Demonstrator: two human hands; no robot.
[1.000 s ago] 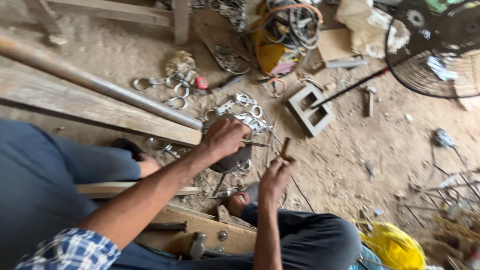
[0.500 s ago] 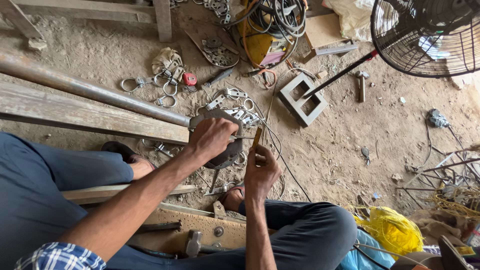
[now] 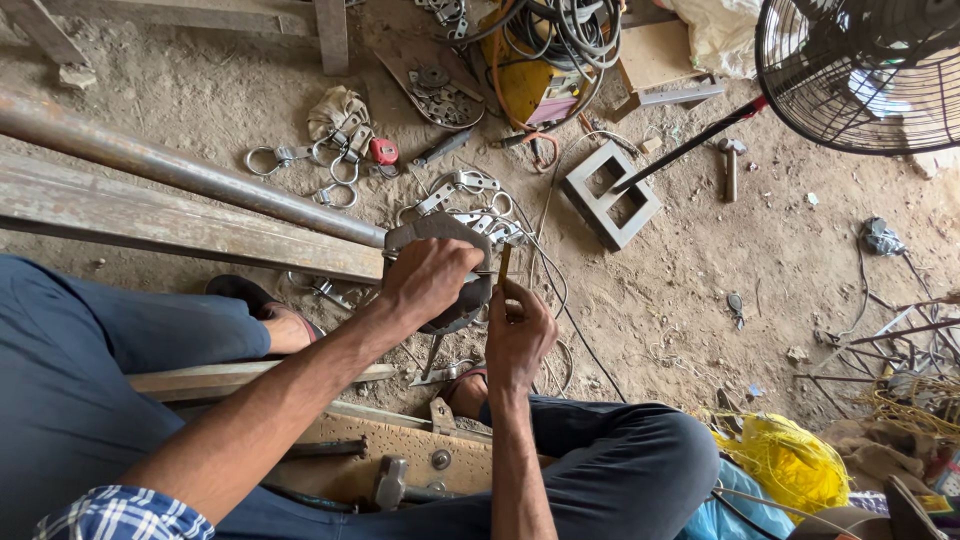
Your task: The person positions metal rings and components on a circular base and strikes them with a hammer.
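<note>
The curved metal clamp piece sits at the end of the steel pipe, just above the person's knees. The left hand is closed over the clamp piece from above, pressing it to the pipe end. The right hand pinches a thin rod upright, its tip touching the clamp's right edge (contact point partly hidden by fingers). Judged from this, fitting is under way and not complete: the clamp is seated but hand-held. Finished ring clamps lie on the dirt beyond; a square metal frame and a fan stand well apart.
</note>
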